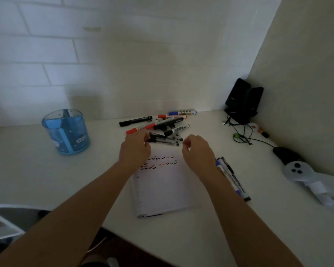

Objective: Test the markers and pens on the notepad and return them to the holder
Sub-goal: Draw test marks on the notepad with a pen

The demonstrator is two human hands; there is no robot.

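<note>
- Your left hand (135, 151) reaches past the top of the notepad (162, 191). Its fingers curl at one end of a thin black pen (163, 142). It looks like a pinch, though the dim light blurs the contact.
- Your right hand (198, 151) hovers just beside the pen's other end with its fingers curled. I cannot tell whether they hold anything.
- The pen lies at the near edge of the pile of markers and pens (162, 122) on the desk (85, 180), touching its neighbours.
- Expect it to be light, stiff and smooth, and likely to roll. Take it at mid-barrel and pull the cap straight off.
- The holder (66, 132) stands well apart to your left.
- A few markers (231, 178) lie just beside the notepad's right edge.
</note>
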